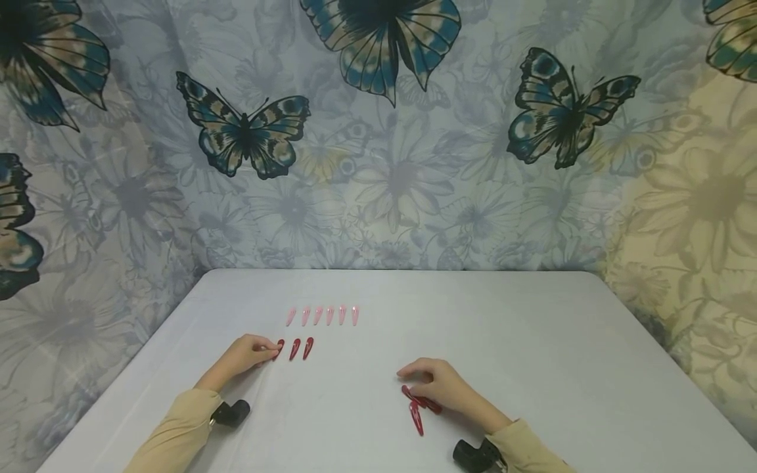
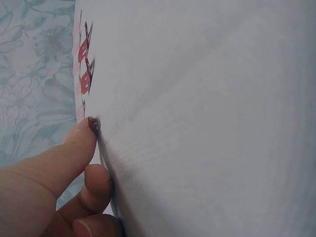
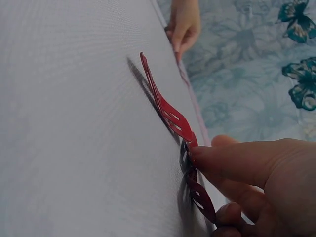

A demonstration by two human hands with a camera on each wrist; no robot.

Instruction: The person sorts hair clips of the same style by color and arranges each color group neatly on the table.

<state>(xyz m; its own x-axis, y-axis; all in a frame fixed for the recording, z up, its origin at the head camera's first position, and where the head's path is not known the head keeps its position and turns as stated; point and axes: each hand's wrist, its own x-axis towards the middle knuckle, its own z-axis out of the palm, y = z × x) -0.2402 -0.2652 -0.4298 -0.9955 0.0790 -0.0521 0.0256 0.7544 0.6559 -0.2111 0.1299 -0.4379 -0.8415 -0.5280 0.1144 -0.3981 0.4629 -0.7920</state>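
My left hand (image 1: 244, 355) pinches a dark red snap hair clip (image 1: 278, 348) between thumb and fingertips, at the left end of a short row on the table. Beside it lie two more red hair clips, a middle one (image 1: 294, 349) and a right one (image 1: 308, 348). My right hand (image 1: 445, 387) is over a small group of red hair clips, its thumb touching them and the index finger held apart. One of these clips (image 1: 416, 418) lies nearer me; another (image 3: 201, 197) shows below the thumb in the right wrist view. Fingers partly hide the group.
Behind the red row, several pale pink hair clips (image 1: 330, 315) lie side by side on the white table (image 1: 503, 328). A butterfly-printed cloth (image 1: 402, 217) hangs behind the table. Each wrist wears a black camera, one on the left (image 1: 232, 414) and one on the right (image 1: 476, 454).
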